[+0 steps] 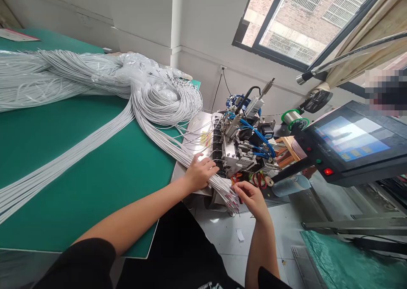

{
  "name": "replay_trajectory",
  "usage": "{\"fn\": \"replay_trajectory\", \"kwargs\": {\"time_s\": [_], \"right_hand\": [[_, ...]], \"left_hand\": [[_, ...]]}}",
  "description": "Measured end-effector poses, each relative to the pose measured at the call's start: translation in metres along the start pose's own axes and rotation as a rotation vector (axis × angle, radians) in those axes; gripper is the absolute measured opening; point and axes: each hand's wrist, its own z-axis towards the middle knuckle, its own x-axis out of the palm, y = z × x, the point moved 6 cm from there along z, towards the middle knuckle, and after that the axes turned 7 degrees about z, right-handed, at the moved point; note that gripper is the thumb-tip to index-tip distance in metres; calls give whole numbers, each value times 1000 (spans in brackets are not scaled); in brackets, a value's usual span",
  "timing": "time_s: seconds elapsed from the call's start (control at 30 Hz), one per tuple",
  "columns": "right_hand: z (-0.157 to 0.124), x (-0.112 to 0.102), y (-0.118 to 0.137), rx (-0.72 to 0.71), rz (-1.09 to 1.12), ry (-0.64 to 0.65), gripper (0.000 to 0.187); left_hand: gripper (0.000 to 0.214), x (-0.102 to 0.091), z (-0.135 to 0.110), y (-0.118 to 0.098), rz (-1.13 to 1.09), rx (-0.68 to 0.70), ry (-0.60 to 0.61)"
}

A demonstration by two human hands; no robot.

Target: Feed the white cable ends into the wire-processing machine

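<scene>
A thick bundle of thin white wires runs across the green table to a small metal machine with blue tubing. My left hand lies on the wire bundle just before the machine, fingers curled down over the strands. My right hand pinches the red-tipped ends of the wires below the machine's front. The wire ends fan out between both hands.
A control console with a lit touchscreen and a red button stands to the right. A spool of fine wire sits behind the machine. More wire coils and plastic wrap lie at the table's far side. White tiled floor lies below.
</scene>
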Motion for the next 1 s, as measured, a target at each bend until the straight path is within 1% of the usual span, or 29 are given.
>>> {"fn": "replay_trajectory", "kwargs": {"time_s": [0.07,0.17,0.3,0.4,0.53,0.63,0.73,0.87,0.93,1.0], "right_hand": [[0,3,3,-4,-35,39,28],[4,3,-1,6,-35,12,29],[15,-1,-10,-9,63,-106,27],[25,-1,-20,0,219,-228,27],[35,12,-31,68,447,-343,32],[38,20,-31,91,520,-390,36],[40,23,-29,76,539,-369,38],[40,20,-33,104,520,-264,38],[39,16,-35,116,463,-235,37],[40,11,-35,96,346,-225,36]], "left_hand": [[33,0,0,-1,4,18,-3],[31,0,0,-2,14,30,-10],[27,-5,1,-2,-2,36,-51],[23,-7,1,-2,-15,57,-75],[18,-3,1,-2,-11,54,-37],[19,0,1,-3,-3,46,-31],[19,2,1,-3,19,50,-16],[16,4,3,-4,48,62,4],[15,3,3,-4,59,64,8],[17,1,4,-5,63,70,-3]]}}
